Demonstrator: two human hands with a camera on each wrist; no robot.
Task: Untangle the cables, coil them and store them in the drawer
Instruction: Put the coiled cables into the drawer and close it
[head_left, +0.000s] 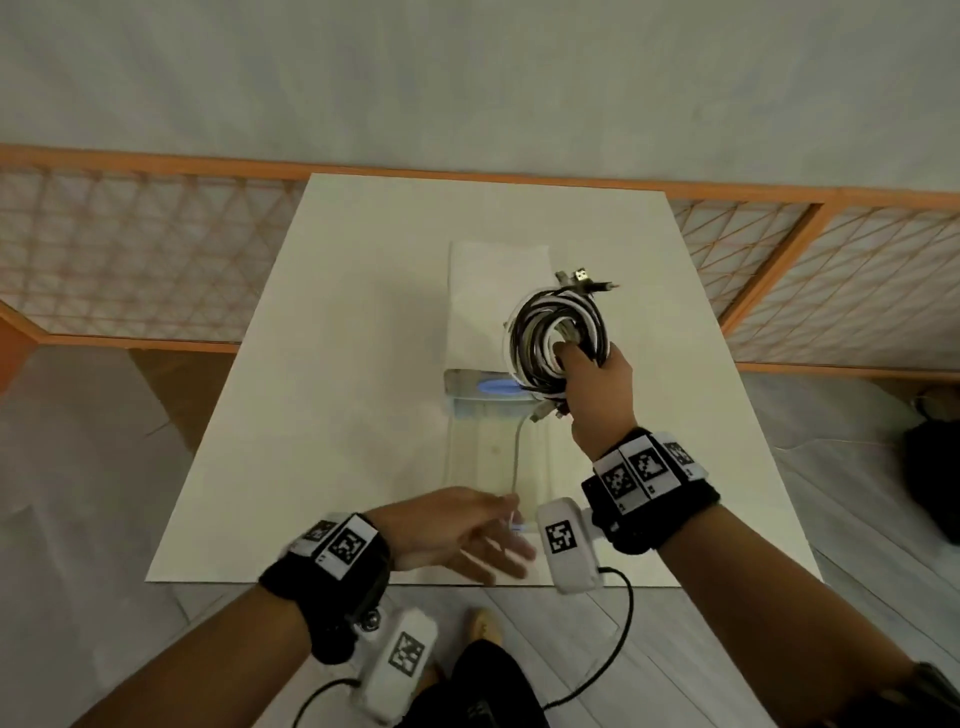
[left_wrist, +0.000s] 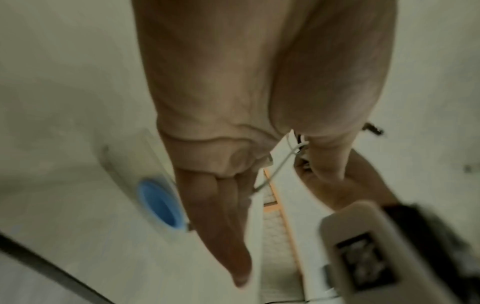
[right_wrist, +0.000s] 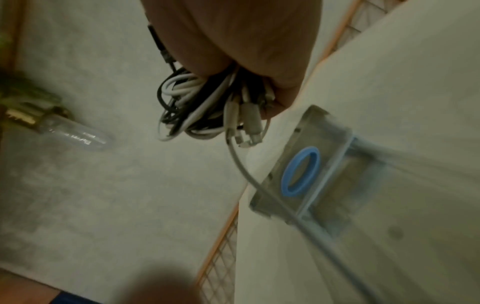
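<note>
My right hand (head_left: 597, 384) grips a coil of black and white cables (head_left: 558, 332) and holds it up over the clear drawer box (head_left: 493, 291). The box has a blue ring handle (head_left: 493, 387) on its front. Plugs (head_left: 584, 278) stick out of the coil's far side. One grey-white cable tail (head_left: 518, 457) runs straight down from the coil to my left hand (head_left: 467, 530) near the table's front edge. In the left wrist view the tail (left_wrist: 275, 166) passes between thumb and a bent forefinger; the other fingers (left_wrist: 221, 216) are straight. The right wrist view shows the coil (right_wrist: 194, 102) and the tail (right_wrist: 249, 176).
The white table (head_left: 337, 364) stands against an orange wooden lattice screen (head_left: 130, 249). A dark bag (head_left: 935, 478) lies on the floor at the right. A faint clear tray (head_left: 457, 467) seems to reach from the box toward the front edge. My foot (head_left: 485, 623) shows below the table.
</note>
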